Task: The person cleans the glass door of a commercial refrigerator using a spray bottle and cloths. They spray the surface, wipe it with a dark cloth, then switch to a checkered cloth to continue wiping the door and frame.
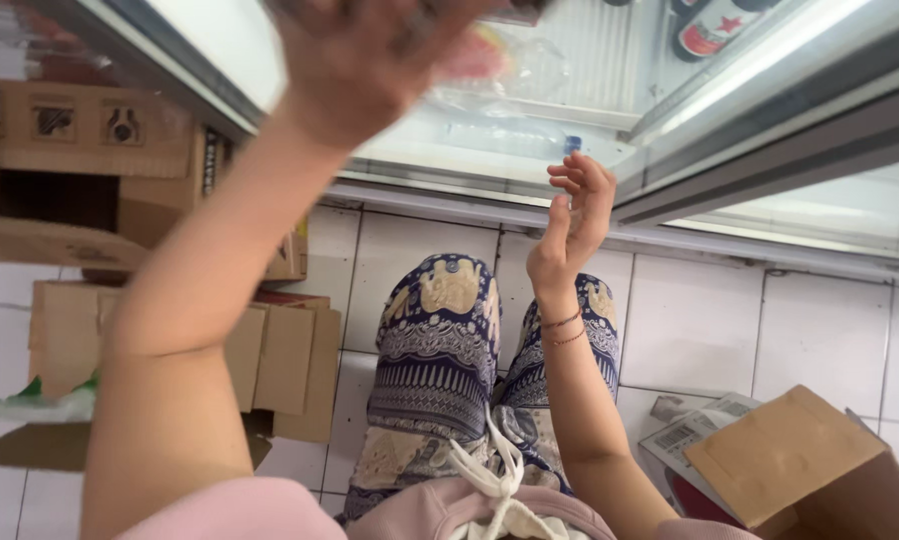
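Observation:
My left hand (365, 55) is raised high at the top of the view, blurred, its back toward me, at the open refrigerator (530, 170). Just past its fingers is a clear plastic bottle with a red label (505, 60); whether the hand grips it is hidden. My right hand (575, 215) is lifted in front of the refrigerator's lower edge, palm turned left, fingers loosely curled and apart, holding nothing. A clear bottle with a blue cap (520, 140) lies on the shelf just above that hand.
The refrigerator's glass door (770, 110) stands open to the right, with a dark bottle (715, 25) behind it. Opened cardboard boxes (90, 140) (280, 360) are stacked on the white tile floor at left. Another cardboard box (800, 470) sits at lower right.

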